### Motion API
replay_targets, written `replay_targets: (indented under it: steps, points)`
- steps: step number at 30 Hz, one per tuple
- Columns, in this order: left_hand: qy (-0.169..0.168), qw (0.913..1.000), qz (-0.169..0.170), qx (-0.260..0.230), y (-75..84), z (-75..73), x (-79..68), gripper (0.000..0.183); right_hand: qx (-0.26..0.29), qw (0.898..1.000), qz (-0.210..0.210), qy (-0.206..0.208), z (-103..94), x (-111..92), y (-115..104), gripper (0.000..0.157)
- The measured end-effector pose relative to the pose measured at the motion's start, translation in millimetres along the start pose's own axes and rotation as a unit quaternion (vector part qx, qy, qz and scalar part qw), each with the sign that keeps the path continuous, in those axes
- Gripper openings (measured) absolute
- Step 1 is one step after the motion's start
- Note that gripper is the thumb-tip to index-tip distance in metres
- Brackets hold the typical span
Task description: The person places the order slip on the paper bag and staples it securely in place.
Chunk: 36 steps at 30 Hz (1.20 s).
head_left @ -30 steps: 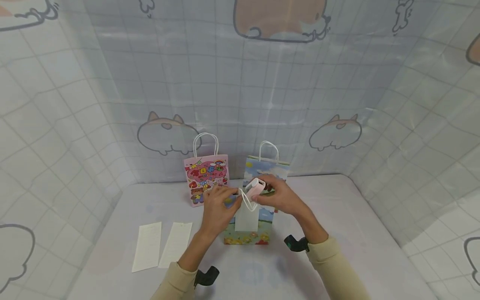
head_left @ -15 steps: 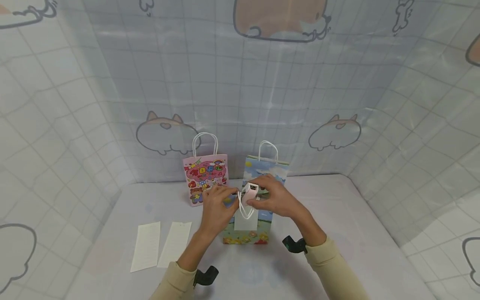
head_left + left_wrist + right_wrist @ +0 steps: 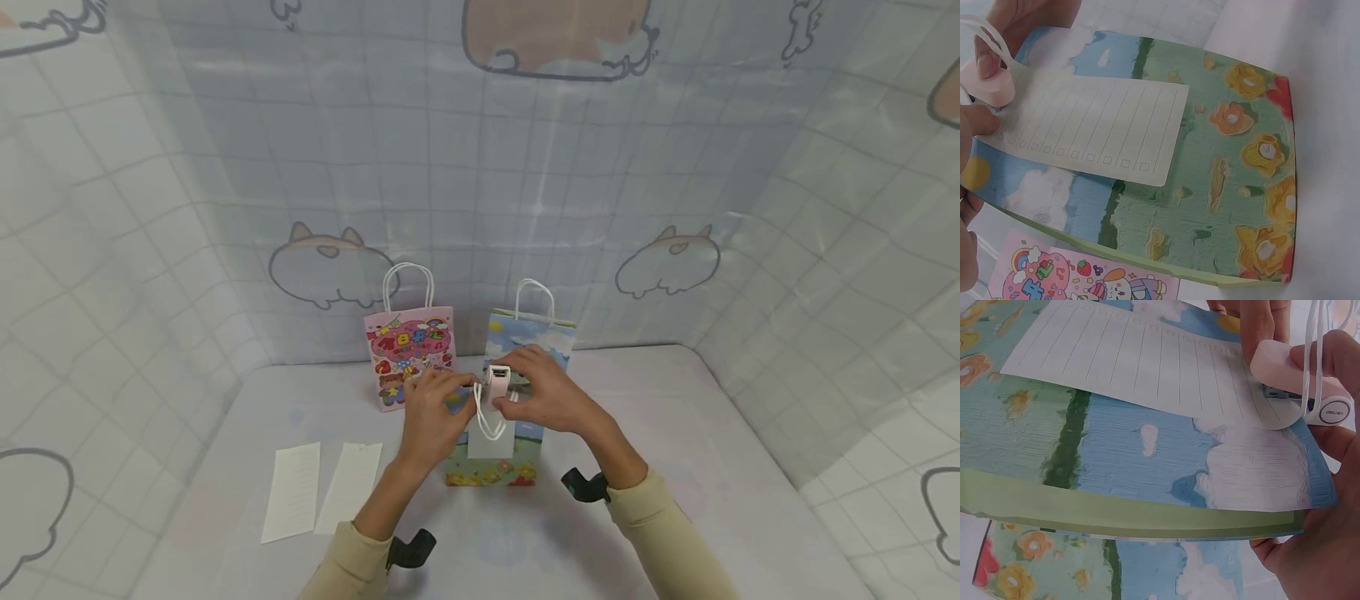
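A small pink and white stapler [image 3: 498, 385] sits in my right hand [image 3: 551, 393], thumb and fingers gripping its sides. In the right wrist view the stapler [image 3: 1282, 365] straddles the top edge of a lined white paper slip [image 3: 1147, 353] and the painted paper bag [image 3: 1141, 444] under it. My left hand [image 3: 433, 421] pinches the bag's top at its left corner, beside the stapler. White cord handles [image 3: 487, 429] hang down over the slip. The bag's flowered lower part [image 3: 1241, 144] faces me. My fingers hide part of the top edge.
Behind stand a pink cartoon bag [image 3: 411, 333] and another sky-patterned bag [image 3: 517, 325], handles up. Two lined paper slips [image 3: 291, 492] lie on the table at the left. A patterned curtain [image 3: 480, 192] closes off the back and sides.
My right hand has moved left and turned the stapler from a slant to upright, bringing it in beside the left fingers at the bag's top edge. The left hand has stayed put.
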State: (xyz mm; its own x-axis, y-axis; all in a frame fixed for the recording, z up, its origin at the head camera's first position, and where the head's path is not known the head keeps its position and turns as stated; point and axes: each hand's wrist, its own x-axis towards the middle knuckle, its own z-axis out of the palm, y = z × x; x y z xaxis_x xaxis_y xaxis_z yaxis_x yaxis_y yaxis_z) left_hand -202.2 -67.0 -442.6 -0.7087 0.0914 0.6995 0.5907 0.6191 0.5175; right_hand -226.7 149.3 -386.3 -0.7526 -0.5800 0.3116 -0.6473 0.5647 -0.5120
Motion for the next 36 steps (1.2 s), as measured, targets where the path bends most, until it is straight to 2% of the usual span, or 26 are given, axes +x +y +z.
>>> replay_targets:
  steps: [9,15,21,29,36]
  points:
    - [0.005,1.0000,0.006,0.002,-0.3,-1.0,-0.1,0.019,-0.012,1.000,0.007,-0.006,0.8,1.8,-4.1,0.048]
    - [-0.001,0.9999,-0.012,-0.008,0.6,-2.4,-1.7,0.019,-0.025,0.999,0.021,-0.005,4.1,1.5,-5.2,0.048]
    - [-0.001,0.9999,-0.015,-0.003,-0.8,-2.2,-3.2,0.019,-0.024,0.999,0.026,0.001,7.3,0.6,-4.3,0.049]
    - [-0.005,1.0000,0.003,0.002,-1.3,-2.6,-1.5,0.020,-0.038,0.999,0.011,0.003,5.3,0.2,-3.0,0.050]
    - [-0.036,0.9992,0.015,0.007,-1.7,-7.6,5.0,0.021,-0.052,0.999,0.008,0.004,3.0,1.2,-4.0,0.050]
